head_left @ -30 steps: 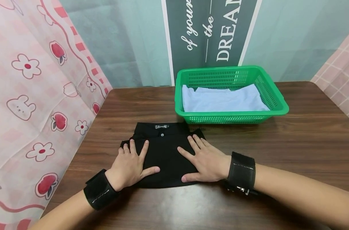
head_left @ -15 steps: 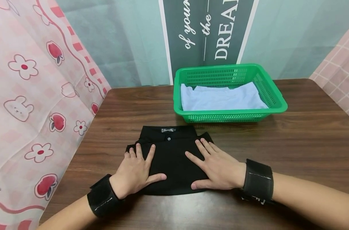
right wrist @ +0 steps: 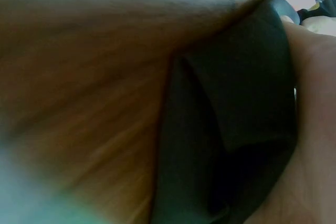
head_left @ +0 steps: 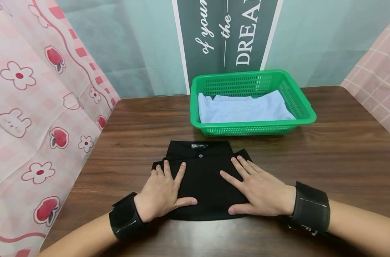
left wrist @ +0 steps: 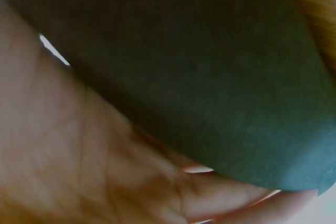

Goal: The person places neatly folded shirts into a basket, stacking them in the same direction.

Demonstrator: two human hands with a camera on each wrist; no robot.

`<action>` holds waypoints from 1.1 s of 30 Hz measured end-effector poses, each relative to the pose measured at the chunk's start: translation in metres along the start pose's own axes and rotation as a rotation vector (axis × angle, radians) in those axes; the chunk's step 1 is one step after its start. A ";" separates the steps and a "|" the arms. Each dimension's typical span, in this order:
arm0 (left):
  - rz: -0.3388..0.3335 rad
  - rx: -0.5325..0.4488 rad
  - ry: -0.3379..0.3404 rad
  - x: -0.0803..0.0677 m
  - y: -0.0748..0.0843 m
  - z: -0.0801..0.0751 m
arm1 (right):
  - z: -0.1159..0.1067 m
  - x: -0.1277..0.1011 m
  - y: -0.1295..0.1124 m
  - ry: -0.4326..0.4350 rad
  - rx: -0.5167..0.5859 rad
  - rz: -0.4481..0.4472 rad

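Both hands flat, fingers spread: L hand and R hand press folded black garment on tabletop, near green basket. Waist label unreadable. Poster: "of your", "the", "DREA…".

Dark wooden table, folded black garment, green basket

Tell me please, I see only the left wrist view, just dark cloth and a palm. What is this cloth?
Observer: A folded black garment with a button, lying on the wooden table.
Operator: Where is the right hand?
Observer: The right hand lies flat on the garment's right side; the left hand lies flat on its left side.
Operator: Is anything behind it?
Observer: A green basket holding light blue cloth, apart from the garment.
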State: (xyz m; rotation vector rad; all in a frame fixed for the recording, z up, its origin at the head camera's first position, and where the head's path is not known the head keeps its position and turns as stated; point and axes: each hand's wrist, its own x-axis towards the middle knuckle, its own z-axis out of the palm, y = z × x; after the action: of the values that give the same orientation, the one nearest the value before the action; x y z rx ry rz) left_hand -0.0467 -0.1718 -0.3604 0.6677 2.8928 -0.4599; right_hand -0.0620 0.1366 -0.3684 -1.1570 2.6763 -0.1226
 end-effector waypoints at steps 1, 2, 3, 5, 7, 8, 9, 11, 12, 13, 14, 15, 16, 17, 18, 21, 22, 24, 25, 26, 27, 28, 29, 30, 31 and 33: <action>0.005 0.007 0.008 0.001 0.002 0.000 | 0.000 -0.003 0.001 -0.003 0.002 0.007; 0.009 0.010 0.015 0.003 0.004 -0.001 | 0.000 -0.005 0.002 -0.007 0.004 0.014; 0.014 0.012 0.020 0.004 0.005 -0.001 | 0.000 -0.007 0.004 -0.008 0.005 0.017; 0.026 0.021 0.030 0.008 0.009 -0.003 | -0.001 -0.012 0.007 -0.013 0.005 0.030; 0.043 0.029 0.040 0.011 0.012 -0.005 | -0.002 -0.017 0.010 -0.015 0.003 0.035; 0.050 0.032 0.043 0.012 0.014 -0.006 | -0.003 -0.019 0.012 -0.015 0.003 0.038; 0.058 0.034 0.045 0.014 0.015 -0.006 | -0.003 -0.022 0.014 -0.014 0.002 0.039; 0.070 0.037 0.053 0.018 0.019 -0.008 | -0.003 -0.027 0.018 -0.017 0.001 0.048; 0.074 0.032 0.054 0.019 0.021 -0.009 | -0.003 -0.029 0.020 -0.014 -0.001 0.050; 0.077 0.027 0.053 0.021 0.023 -0.009 | -0.003 -0.031 0.022 -0.011 -0.004 0.052; 0.079 0.020 0.058 0.022 0.024 -0.011 | -0.003 -0.033 0.024 -0.007 -0.006 0.054; 0.080 0.012 0.057 0.024 0.026 -0.012 | -0.003 -0.035 0.026 -0.004 -0.007 0.058; 0.082 0.006 0.056 0.025 0.028 -0.013 | -0.002 -0.037 0.028 0.000 -0.007 0.060; 0.085 0.000 0.053 0.027 0.029 -0.014 | -0.002 -0.040 0.030 0.005 -0.008 0.064; 0.088 -0.004 0.051 0.028 0.031 -0.015 | -0.002 -0.042 0.032 0.010 -0.010 0.066; 0.100 -0.012 0.047 0.032 0.034 -0.017 | -0.003 -0.048 0.036 0.009 -0.013 0.080; 0.104 -0.014 0.048 0.033 0.035 -0.018 | -0.003 -0.049 0.038 0.009 -0.013 0.084; 0.111 -0.015 0.046 0.036 0.036 -0.019 | -0.002 -0.051 0.039 0.009 -0.008 0.091; 0.112 -0.017 0.042 0.037 0.037 -0.019 | -0.002 -0.052 0.040 0.012 -0.005 0.093; 0.111 -0.020 0.036 0.037 0.037 -0.020 | -0.001 -0.053 0.040 0.015 -0.001 0.092; 0.109 -0.023 0.030 0.037 0.037 -0.020 | -0.001 -0.053 0.040 0.021 0.001 0.090; 0.106 -0.026 0.026 0.038 0.037 -0.020 | 0.000 -0.052 0.040 0.028 0.001 0.087; 0.104 -0.026 0.019 0.038 0.037 -0.019 | 0.001 -0.052 0.040 0.035 0.001 0.084; 0.102 -0.029 0.017 0.038 0.037 -0.019 | 0.001 -0.052 0.040 0.042 -0.003 0.082; 0.100 -0.031 0.018 0.038 0.037 -0.019 | 0.002 -0.052 0.040 0.047 -0.005 0.082; 0.102 -0.034 0.024 0.039 0.037 -0.019 | 0.002 -0.052 0.041 0.049 -0.010 0.085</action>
State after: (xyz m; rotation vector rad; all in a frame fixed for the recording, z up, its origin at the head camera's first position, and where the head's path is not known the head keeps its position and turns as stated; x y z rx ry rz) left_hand -0.0661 -0.1183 -0.3602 0.8161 2.8650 -0.3911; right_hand -0.0556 0.2025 -0.3685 -1.0546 2.7668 -0.1249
